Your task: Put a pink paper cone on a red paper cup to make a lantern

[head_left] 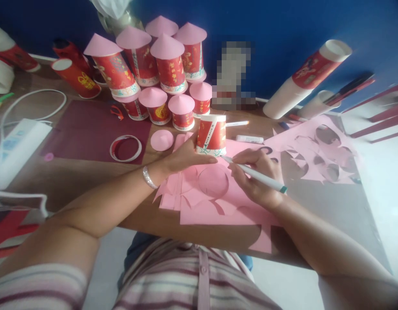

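Short red patterned paper tube [211,134], teal scrollwork round its pale rim, sits in the left grip [187,156], closed about its lower side. Right grip [261,190] pinches a slim white marker [265,178], tip just beside the tube. Flat, cut pink paper [207,215] lies beneath the tube.

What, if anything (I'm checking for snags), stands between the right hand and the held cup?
Nothing visible blocks it; only the marker in the right hand points toward the cup in the left hand.
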`<state>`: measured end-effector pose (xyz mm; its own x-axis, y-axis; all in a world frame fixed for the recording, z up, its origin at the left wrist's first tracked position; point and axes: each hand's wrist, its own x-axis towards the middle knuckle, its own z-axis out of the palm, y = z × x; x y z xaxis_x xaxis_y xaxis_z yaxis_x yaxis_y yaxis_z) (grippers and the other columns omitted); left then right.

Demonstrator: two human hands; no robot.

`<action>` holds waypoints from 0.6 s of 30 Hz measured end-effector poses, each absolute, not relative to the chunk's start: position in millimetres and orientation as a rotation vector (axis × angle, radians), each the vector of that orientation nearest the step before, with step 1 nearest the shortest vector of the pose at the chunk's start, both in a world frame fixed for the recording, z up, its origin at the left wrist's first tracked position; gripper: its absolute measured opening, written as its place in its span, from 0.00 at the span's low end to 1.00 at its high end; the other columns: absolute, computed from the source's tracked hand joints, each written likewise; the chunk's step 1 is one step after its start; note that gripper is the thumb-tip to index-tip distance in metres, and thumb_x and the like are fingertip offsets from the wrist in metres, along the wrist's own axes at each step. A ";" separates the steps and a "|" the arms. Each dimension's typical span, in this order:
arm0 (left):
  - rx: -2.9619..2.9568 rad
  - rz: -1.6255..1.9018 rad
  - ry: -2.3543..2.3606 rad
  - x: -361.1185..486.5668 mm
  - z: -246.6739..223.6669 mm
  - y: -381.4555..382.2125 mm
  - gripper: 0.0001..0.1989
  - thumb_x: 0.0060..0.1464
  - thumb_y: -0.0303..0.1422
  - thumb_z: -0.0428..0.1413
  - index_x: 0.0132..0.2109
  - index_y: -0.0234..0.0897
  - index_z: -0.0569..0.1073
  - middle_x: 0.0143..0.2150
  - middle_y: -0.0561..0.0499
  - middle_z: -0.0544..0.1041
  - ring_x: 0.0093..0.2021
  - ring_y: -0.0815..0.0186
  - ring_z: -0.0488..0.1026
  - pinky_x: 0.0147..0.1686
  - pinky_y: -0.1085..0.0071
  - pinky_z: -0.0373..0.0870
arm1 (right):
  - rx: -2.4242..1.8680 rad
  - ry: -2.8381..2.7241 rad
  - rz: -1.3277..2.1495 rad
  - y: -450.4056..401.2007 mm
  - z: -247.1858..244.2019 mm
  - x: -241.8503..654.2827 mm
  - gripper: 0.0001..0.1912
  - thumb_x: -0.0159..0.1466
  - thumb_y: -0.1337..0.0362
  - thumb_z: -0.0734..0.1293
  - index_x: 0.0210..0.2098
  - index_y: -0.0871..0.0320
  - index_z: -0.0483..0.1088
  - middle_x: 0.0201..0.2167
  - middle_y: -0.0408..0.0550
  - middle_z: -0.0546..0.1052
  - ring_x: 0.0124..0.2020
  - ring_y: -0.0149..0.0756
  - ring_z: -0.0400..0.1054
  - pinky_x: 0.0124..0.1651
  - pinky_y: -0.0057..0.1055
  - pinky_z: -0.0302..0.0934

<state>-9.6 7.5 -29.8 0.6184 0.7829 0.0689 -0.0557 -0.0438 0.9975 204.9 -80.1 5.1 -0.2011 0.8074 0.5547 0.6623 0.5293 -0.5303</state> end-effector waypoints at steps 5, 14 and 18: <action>1.455 0.748 0.647 -8.9 -31.0 7.3 0.40 0.48 0.45 0.73 0.64 0.38 0.69 0.60 0.40 0.79 0.61 0.46 0.75 0.61 0.49 0.72 | -1.195 -1.950 0.246 -80.2 4.6 204.3 0.03 0.68 0.64 0.68 0.38 0.53 0.69 0.32 0.44 0.83 0.29 0.33 0.79 0.31 0.28 0.71; 1.471 0.746 0.664 -9.1 -30.4 7.3 0.40 0.48 0.46 0.73 0.63 0.38 0.69 0.60 0.39 0.79 0.61 0.46 0.75 0.60 0.49 0.73 | -1.214 -1.948 0.202 -79.3 2.2 203.8 0.03 0.69 0.63 0.68 0.38 0.52 0.68 0.31 0.43 0.83 0.28 0.33 0.78 0.30 0.28 0.71; 1.475 0.741 0.678 -9.6 -30.4 7.4 0.39 0.48 0.47 0.73 0.63 0.38 0.69 0.59 0.41 0.79 0.61 0.46 0.75 0.61 0.47 0.72 | -1.241 -1.943 0.170 -78.7 3.2 204.9 0.04 0.69 0.62 0.68 0.38 0.52 0.69 0.30 0.43 0.83 0.28 0.33 0.78 0.30 0.28 0.71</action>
